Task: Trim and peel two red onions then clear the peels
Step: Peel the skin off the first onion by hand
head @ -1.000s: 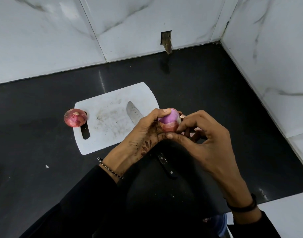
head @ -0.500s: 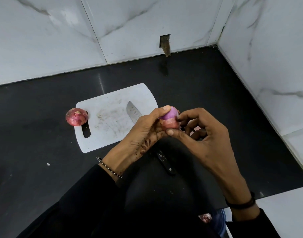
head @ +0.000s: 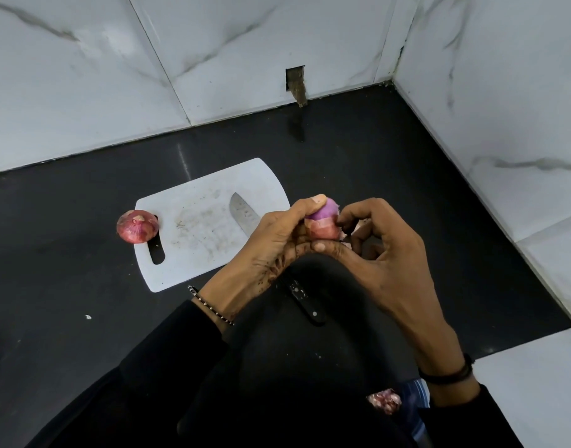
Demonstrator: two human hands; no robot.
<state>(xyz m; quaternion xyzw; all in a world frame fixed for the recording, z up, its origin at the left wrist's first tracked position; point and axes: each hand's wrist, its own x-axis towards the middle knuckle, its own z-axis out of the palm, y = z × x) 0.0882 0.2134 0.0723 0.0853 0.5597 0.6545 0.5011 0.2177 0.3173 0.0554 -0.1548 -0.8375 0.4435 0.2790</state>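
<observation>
Drew the right hand's forefinger in tighter against the flank of the half-peeled onion over the last second; shifted almost nothing else. Left the second red onion untouched, skin whole, touching the cutting board's left edge beside its handle slot. Left the knife idle, blade on the board's right part, dark handle lying off its near right corner. Gripped the half-peeled onion in the left hand, raised just off the board's right edge, thumb pressed over the bare purple top, fingers curled beneath. Pinched at the papery band round its lower half with the right thumb and curled forefinger. Judged the first peel about half done, with the second onion and the clearing not yet begun. Glimpsed loose peels well nearer than the board.
</observation>
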